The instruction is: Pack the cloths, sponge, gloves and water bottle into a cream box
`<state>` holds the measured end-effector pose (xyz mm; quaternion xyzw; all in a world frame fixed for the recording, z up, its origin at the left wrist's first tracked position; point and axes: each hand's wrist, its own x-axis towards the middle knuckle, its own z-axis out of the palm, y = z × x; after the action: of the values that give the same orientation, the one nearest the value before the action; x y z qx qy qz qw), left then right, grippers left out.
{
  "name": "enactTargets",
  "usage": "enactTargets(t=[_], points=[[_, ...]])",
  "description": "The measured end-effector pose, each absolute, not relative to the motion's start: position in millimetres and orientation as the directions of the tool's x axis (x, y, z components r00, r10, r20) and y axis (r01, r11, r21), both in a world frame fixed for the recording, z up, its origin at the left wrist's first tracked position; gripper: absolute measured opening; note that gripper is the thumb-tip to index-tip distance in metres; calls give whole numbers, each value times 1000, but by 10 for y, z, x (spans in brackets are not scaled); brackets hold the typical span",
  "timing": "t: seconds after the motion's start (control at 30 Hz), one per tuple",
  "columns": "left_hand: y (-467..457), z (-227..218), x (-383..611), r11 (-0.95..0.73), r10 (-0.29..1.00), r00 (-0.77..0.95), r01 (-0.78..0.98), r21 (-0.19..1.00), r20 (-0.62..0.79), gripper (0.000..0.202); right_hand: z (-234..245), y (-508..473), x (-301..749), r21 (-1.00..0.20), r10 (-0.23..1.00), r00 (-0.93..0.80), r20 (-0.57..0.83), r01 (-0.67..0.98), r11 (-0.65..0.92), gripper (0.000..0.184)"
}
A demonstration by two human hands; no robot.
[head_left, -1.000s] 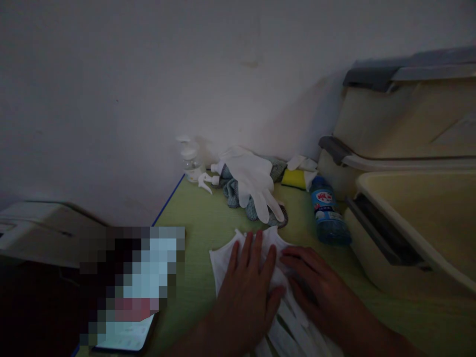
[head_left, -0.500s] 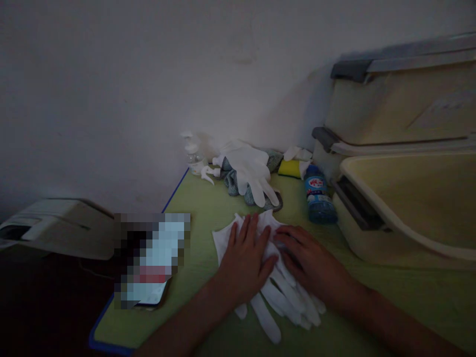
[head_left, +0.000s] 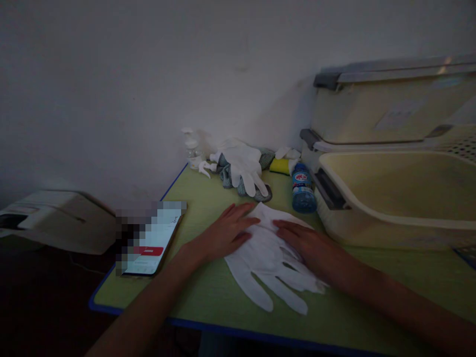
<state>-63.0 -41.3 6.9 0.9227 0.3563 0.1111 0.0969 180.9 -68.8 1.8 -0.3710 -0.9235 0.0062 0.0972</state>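
White cloth gloves lie on the green table in front of me, fingers pointing toward me. Whether it is one glove or a few overlapping ones I cannot tell. My left hand is at their upper left edge, fingers stretched out and slightly spread, the tips touching the fabric. On the right side my right hand lies over the cloth, fingers extended and flat, its thumb side partly hidden. Farther back, another white glove rests on a grey cloth.
Left of the gloves lies a phone with a lit screen. A blue bottle, a yellow sponge and a pump bottle stand toward the wall. An open cream bin occupies the right. The table's blue edge runs nearest me.
My left hand has moved left from the gloves' middle to their edge. The gloves now look more spread out and flatter. The view has shifted, showing more of the bin and the near table edge.
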Motion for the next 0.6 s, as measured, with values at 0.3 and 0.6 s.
enactTargets(t=[0.3,0.6], points=[[-497,164,-554,-627,737,665,609,485,119,30,-70,-654,2119,-318,716,-673,186,648,692,51],[-442,131,-551,-401,846,530,573,715,50,29,61,-707,2084,-207,592,-739,322,555,806,42]])
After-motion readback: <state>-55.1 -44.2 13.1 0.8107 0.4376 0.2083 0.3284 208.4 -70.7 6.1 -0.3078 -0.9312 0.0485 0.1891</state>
